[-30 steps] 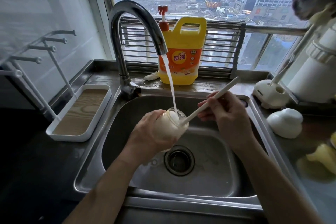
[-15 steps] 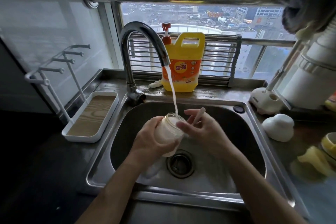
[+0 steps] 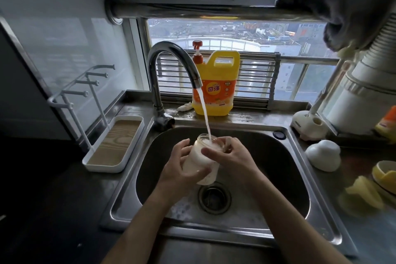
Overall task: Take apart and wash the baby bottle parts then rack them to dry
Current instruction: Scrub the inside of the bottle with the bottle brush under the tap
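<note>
— Since a second ago the brush [image 3: 229, 142] has slid deep into the bottle [image 3: 199, 163]. Its long white handle stuck out to the right then; now only a stub shows among the fingers of the right grip [image 3: 232, 157].
— Can you see the brush head?
— No, cloudy suds hide it, and the right grip covers the bottle's far side. That grip is curled round the stub; how much handle is left I cannot tell. Yellow parts [image 3: 383, 178] at the right edge are blurred and cut off.
— The other one?
— The left grip [image 3: 179, 169] is wrapped round the bottle's body, thumb across the front. It holds the bottle tilted over the drain [image 3: 214, 198] in the sink [image 3: 278, 167], mouth up under the water stream [image 3: 204, 111] from the tap [image 3: 171, 53].
— How does it look?
— Clear, wide-mouthed, milky white with foam inside.
— Any writing?
— The yellow detergent jug [image 3: 216, 66] on the ledge has an orange label reading "奇强", with "KEON" above. The white brush stand [image 3: 308, 124] on the worktop [image 3: 330, 188] bears a dark word, too small to read.
</note>
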